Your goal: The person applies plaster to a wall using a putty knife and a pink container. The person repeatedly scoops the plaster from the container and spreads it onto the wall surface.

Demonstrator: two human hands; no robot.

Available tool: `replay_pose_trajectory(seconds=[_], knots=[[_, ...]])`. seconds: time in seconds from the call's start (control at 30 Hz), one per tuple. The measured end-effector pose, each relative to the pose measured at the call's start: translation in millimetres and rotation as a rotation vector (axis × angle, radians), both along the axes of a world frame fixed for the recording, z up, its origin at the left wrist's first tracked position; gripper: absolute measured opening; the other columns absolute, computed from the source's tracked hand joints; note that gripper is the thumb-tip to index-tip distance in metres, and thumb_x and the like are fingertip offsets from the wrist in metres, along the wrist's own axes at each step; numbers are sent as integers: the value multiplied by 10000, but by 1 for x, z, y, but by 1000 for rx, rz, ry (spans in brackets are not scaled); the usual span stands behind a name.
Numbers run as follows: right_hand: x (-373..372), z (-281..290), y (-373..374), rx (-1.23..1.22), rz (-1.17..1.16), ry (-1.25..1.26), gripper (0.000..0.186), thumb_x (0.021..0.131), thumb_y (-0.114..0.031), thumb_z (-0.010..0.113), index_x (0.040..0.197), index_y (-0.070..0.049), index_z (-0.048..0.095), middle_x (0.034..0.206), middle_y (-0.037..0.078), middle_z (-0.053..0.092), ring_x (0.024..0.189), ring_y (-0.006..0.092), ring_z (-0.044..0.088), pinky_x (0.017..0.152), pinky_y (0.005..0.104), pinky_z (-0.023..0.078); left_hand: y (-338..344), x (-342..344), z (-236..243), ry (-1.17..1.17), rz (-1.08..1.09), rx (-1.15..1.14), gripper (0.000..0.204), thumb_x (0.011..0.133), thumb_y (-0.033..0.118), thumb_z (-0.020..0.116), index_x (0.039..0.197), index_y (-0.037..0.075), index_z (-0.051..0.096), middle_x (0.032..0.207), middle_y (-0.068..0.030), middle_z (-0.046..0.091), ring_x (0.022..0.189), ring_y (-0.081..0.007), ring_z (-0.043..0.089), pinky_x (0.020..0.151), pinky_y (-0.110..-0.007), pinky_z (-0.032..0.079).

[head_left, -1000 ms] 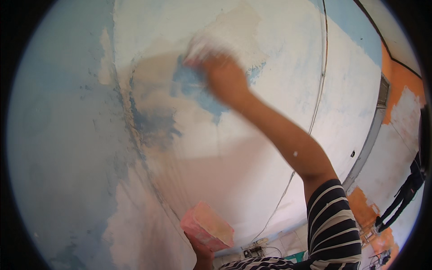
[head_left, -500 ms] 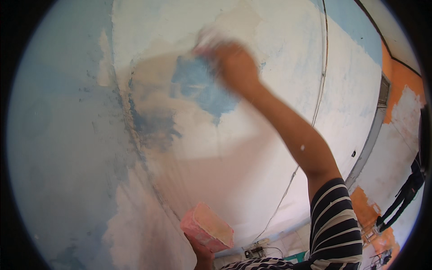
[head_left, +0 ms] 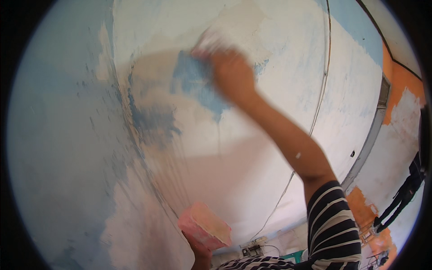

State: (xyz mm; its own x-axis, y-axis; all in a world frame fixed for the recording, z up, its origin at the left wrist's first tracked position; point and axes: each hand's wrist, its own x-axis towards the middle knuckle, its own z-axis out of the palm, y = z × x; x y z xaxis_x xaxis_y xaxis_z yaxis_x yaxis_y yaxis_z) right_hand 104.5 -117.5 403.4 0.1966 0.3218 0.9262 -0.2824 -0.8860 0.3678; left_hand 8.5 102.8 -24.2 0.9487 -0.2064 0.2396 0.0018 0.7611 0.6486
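Observation:
My right hand (head_left: 232,74) is raised against the patchy wall (head_left: 256,180), blurred, its fingers closed round a whitish-pink flat tool (head_left: 209,41), too smeared to identify exactly. The tool is over the top edge of an exposed blue patch, beside cream-coloured coating. At the bottom, my left hand (head_left: 198,249), mostly hidden, holds a pink, boxy container (head_left: 204,227) with pale, crusted material on it. The container is low in front of the wall.
Thin cables (head_left: 325,78) run down the wall. At right are a grey frame (head_left: 383,92), an orange-and-white wall (head_left: 400,96) and black hanging straps or gear (head_left: 407,186). A green object (head_left: 294,256) and small equipment (head_left: 252,249) sit along the bottom.
My right hand and tool have swept back and forth over the upper patch, now slightly right of a second ago. My left hand and the container have shifted very slightly left.

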Motion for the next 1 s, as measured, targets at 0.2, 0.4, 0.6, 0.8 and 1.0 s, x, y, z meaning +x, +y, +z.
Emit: replay_pose_trajectory(seconds=[0.2, 0.4, 0.6, 0.8, 1.0], knots=[[-21, -75, 64, 138, 498, 385, 483, 891, -36, 548, 1348, -187, 590, 1325, 165, 602, 1150, 329, 621, 962, 417, 529, 5, 9, -26, -22, 55, 52, 748, 1001, 649, 363, 1530, 130, 263, 1512, -90, 379, 1384, -301, 397, 1127, -474, 364], [-20, -17, 22, 513, 225, 189, 482, 887, -34, 545, 1369, -47, 542, 1304, 221, 608, 1138, 390, 628, 916, 447, 538, -1, 6, -18, 120, -43, -18, 737, 1010, 644, 345, 1531, 129, 262, 1507, -88, 383, 1380, -292, 400, 1129, -469, 357], [11, -158, 89, -62, 387, 318, 435, 884, -85, 573, 1290, 71, 573, 1310, 286, 590, 1233, 418, 577, 1016, 507, 474, 7, 5, -31, 78, 17, 67, 710, 1024, 614, 342, 1545, 143, 231, 1533, -86, 341, 1396, -289, 375, 1147, -464, 330], [-26, -42, 32, 329, 424, 77, 393, 885, -31, 532, 1269, 41, 571, 1422, 282, 503, 1210, 389, 597, 1005, 445, 498, -4, 12, -42, 93, 28, -42, 696, 1032, 588, 353, 1546, 137, 224, 1538, -89, 333, 1409, -289, 358, 1159, -467, 309], [37, -147, 79, -192, 88, 238, 443, 899, -120, 565, 1293, 83, 571, 1458, 293, 469, 1351, 436, 473, 1100, 503, 413, 2, 13, -46, 113, 22, -42, 694, 1031, 588, 355, 1542, 133, 238, 1530, -94, 352, 1404, -291, 368, 1161, -458, 311]])
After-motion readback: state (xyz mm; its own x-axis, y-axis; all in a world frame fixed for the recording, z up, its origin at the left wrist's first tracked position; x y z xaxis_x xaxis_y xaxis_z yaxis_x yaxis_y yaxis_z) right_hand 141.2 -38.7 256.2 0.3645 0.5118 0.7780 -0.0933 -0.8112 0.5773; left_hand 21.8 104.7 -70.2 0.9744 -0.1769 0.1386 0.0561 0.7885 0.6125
